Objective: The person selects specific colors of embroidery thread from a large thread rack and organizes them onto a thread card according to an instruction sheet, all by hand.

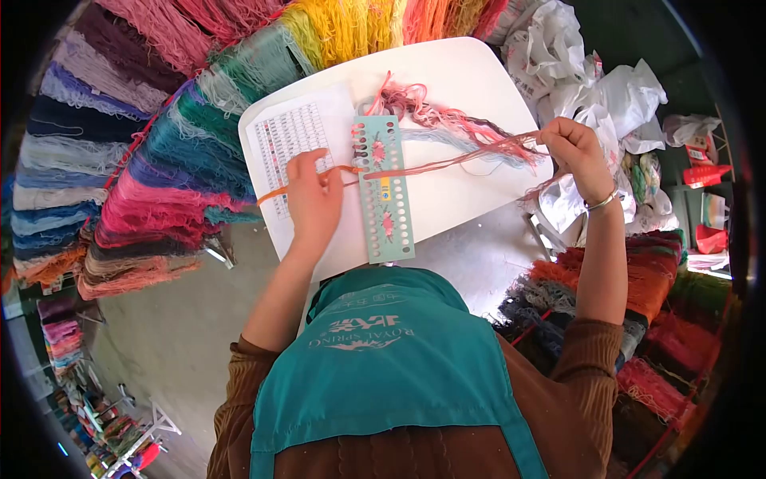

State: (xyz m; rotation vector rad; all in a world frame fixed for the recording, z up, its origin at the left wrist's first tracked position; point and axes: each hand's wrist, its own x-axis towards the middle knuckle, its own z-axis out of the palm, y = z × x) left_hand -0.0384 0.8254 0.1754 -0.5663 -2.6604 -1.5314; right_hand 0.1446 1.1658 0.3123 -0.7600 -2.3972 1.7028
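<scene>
A person in a teal apron (pixel 391 375) over a brown ribbed top is working embroidery thread at a small white table (pixel 471 72), seen from a head-worn camera looking down. The left hand (pixel 313 195) is lying on the table's left part, fingers curled together and pinching an orange strand (pixel 275 192) whose loose end is trailing off the table's left edge. The right hand (pixel 576 150) is hovering past the table's right edge, fingertips closed on a reddish strand (pixel 447 164) that is stretching taut across the tabletop toward a pale green thread organiser card (pixel 384 191). The card, punched with a row of holes down each long side and printed with pink flowers, is lying flat in the middle of the table, between the 2 hands, its near end reaching the table's near edge. A printed colour chart (pixel 286 137) is lying under and beyond the left hand. A loose tangle of pink and grey threads (pixel 435 112) is resting on the far side of the table, just beyond the card. Hanging skeins of yarn (pixel 152 160) in blues, pinks and yellows are filling the left and far sides, white plastic bags (pixel 590 88) are piling up at the far right, and more skeins (pixel 638 303) are lying at the near right
</scene>
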